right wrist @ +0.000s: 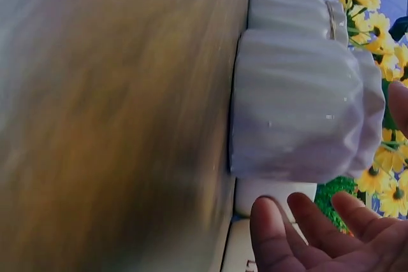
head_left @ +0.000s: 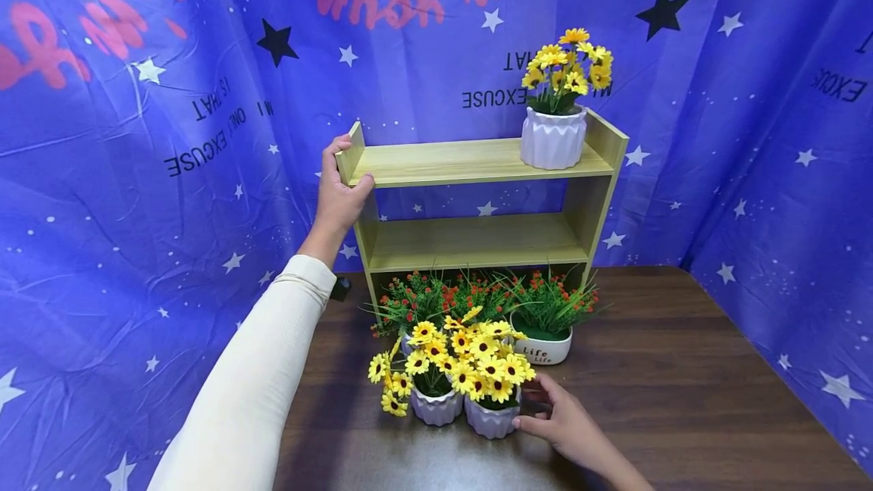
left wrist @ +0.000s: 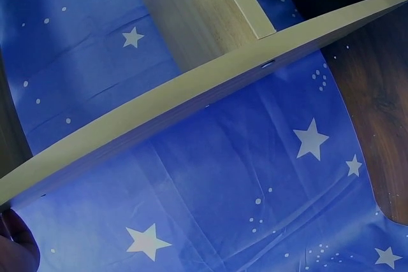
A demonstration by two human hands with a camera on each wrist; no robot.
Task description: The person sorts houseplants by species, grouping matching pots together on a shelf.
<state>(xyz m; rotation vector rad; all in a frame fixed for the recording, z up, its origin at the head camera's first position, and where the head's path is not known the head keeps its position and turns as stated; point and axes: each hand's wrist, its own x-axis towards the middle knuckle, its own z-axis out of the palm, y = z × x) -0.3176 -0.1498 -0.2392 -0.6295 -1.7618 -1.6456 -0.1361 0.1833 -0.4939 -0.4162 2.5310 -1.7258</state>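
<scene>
My left hand (head_left: 342,195) grips the upper left corner of a light wooden shelf (head_left: 470,237), thumb on the top board and fingers round the side panel. The left wrist view has the side panel (left wrist: 172,93) slanting across it, with part of the hand (left wrist: 16,243) at the lower left. My right hand (head_left: 571,424) is spread beside a white fluted pot (head_left: 492,421) of yellow daisies, thumb and fingers apart. Seen from the right wrist, the fingers (right wrist: 271,227) lie alongside the pot (right wrist: 296,106). Left of it stands a second such pot (head_left: 436,408).
A third pot of yellow flowers (head_left: 554,139) stands at the right end of the top board. Red-flowered plants (head_left: 470,294) stand before the shelf's base, one in an oval white planter (head_left: 546,351). Blue starry cloth (head_left: 136,264) hangs round the brown table (head_left: 696,400).
</scene>
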